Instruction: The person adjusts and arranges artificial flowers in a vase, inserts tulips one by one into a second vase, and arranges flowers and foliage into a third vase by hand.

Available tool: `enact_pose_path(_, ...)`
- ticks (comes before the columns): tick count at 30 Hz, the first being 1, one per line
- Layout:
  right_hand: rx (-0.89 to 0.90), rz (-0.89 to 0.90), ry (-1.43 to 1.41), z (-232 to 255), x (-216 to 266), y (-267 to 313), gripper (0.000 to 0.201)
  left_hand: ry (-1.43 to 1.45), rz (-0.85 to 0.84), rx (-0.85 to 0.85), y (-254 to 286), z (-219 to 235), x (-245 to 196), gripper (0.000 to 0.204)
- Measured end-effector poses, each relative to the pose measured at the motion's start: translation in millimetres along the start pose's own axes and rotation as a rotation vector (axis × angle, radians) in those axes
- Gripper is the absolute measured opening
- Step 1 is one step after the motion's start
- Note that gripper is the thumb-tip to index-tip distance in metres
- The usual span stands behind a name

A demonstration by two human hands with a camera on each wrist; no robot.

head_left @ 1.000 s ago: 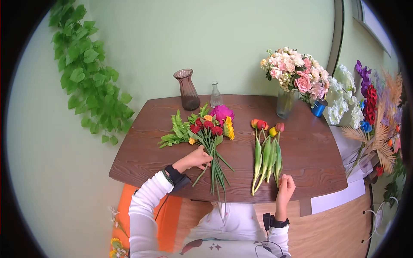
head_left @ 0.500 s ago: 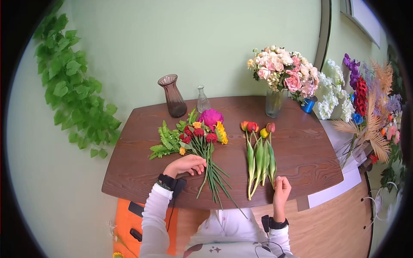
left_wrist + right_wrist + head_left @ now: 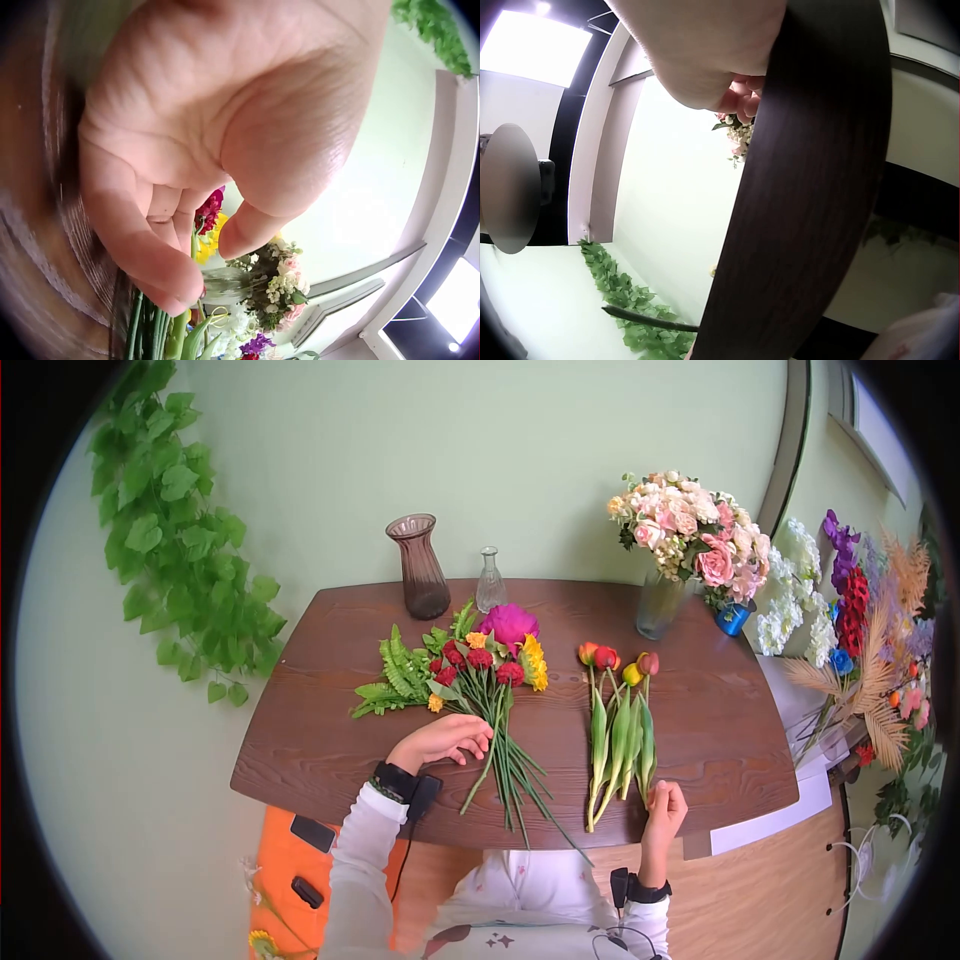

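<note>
In the head view, a bunch of mixed flowers with long green stems (image 3: 507,765) lies on the brown table; its heads are a magenta bloom (image 3: 510,625), red flowers and yellow ones. My left hand (image 3: 440,740) is just left of the stems, palm inward, fingers loosely bent around nothing; the left wrist view shows the hand (image 3: 225,142) with thumb and fingers apart. Several tulips (image 3: 620,740) lie to the right. My right hand (image 3: 665,813) rests by the table's front edge near their stem ends, fingers loosely curled, with nothing visible in them.
A purple glass vase (image 3: 422,575) and a small clear bottle (image 3: 490,585) stand at the back. A glass vase (image 3: 660,607) of pink and white flowers and a blue container (image 3: 733,620) stand back right. More flowers (image 3: 855,620) are beyond the right edge; leafy vines (image 3: 180,540) hang left.
My left hand has come off the stems and moved slightly left, its fingers looser. One stem now reaches past the front edge. My right hand has stayed near the tulips. The head view has shifted slightly.
</note>
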State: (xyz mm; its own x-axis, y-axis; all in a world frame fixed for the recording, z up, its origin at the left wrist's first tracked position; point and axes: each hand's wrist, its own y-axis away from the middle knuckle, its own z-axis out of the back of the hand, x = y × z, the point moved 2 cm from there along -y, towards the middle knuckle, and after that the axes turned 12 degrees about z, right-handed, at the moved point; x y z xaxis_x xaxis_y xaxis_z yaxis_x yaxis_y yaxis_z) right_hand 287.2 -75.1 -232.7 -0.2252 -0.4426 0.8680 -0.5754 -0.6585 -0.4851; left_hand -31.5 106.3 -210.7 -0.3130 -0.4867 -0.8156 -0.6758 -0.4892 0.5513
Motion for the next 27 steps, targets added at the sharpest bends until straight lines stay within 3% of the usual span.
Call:
enact_pose_path(14,0.011,0.004,0.029,0.7,3.6,0.2,0.03,0.407,-0.127,-0.065,-6.2,7.7,8.5,0.013)
enact_pose_path(27,-0.033,0.034,0.092,0.5,-3.9,-0.2,0.03,0.456,-0.139,-0.077,-6.3,5.8,7.6,0.015)
